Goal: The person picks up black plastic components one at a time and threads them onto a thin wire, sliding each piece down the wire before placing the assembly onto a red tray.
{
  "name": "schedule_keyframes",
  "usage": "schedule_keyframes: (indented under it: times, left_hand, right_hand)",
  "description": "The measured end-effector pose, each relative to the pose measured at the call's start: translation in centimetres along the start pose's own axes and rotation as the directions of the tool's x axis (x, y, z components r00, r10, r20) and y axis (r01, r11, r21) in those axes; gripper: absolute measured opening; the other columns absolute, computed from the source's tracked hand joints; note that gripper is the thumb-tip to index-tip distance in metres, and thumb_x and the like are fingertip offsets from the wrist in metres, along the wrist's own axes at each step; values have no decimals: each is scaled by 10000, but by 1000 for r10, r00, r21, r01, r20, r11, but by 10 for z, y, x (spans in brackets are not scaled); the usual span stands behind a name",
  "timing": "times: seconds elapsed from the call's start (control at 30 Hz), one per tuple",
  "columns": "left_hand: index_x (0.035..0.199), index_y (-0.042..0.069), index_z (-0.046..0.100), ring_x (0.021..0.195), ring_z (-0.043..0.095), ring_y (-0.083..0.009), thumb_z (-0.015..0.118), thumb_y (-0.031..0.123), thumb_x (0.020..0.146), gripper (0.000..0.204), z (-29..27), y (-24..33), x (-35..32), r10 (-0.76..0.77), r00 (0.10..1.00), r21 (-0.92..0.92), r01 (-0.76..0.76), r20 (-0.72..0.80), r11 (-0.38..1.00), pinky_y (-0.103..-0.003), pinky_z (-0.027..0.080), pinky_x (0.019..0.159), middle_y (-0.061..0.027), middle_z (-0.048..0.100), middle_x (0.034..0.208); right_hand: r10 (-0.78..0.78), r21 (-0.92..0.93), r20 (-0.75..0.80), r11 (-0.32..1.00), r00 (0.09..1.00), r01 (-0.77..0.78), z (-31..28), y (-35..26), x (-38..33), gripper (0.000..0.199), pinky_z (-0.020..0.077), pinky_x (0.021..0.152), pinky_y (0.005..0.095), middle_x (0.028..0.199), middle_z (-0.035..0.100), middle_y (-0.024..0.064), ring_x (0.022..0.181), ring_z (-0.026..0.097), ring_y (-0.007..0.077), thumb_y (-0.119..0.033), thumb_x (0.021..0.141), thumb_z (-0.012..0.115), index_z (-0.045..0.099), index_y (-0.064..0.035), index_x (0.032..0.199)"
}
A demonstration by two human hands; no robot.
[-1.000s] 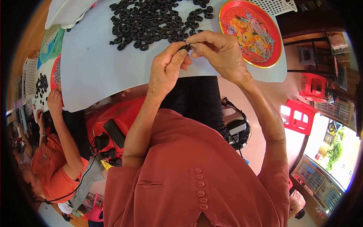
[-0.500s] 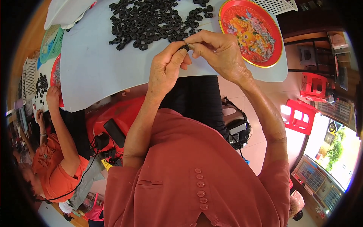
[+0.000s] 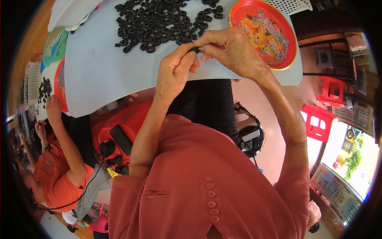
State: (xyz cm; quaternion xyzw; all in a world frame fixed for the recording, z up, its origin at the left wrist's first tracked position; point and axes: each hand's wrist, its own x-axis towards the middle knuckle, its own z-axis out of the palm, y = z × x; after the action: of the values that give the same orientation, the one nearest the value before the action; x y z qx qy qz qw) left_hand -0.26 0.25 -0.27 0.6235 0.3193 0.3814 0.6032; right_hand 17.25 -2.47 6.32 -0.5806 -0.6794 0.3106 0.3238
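Observation:
Between my two hands, just past the near edge of the pale table (image 3: 103, 75), is a small black part (image 3: 194, 50), mostly covered by fingers. My left hand (image 3: 175, 71) pinches it between thumb and forefinger. The thumb and forefinger of my right hand (image 3: 229, 49) close on its right side. Beyond my fingertips spreads a heap of small black rounded parts with holes (image 3: 155, 24), several lying loose along its near border. Close to my right hand is a round red tray (image 3: 274, 59) with a gold rim and a flower print.
White perforated basket (image 3: 290, 6) stands at the far right. At left, a person in orange (image 3: 59, 171) handles black pieces beside a green basket (image 3: 55, 46). Red stools (image 3: 318, 123) stand on the right; a bag (image 3: 252, 135) lies below the table.
My right wrist and forearm have swung slightly to the right and the hand has tilted, its fingertips still at the black part. My left hand stays nearly still. The neighbour's hand has shifted left.

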Motion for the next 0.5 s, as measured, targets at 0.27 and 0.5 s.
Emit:
schedule_keyframes:
  times: [0.27,0.5]
  left_hand:
    - [1104,-24,626,642,562,-91,504,129,962,241,-1,-2,2,-8,1000,-43,7,-24,999,-229,482,602,-37,621,729]
    - [1102,-3,636,636,571,-92,512,125,959,228,3,-5,2,35,997,-6,-35,-69,999,-236,491,591,-38,621,720]
  right_hand:
    - [5,9,15,1000,1000,-5,0,-3,5,128,521,613,245,694,679,68,666,666,99,-46,870,619,713,-26,954]
    - [-38,-50,-33,998,999,36,3,-2,9,150,531,599,297,676,679,125,674,704,182,-22,833,588,707,-4,922]
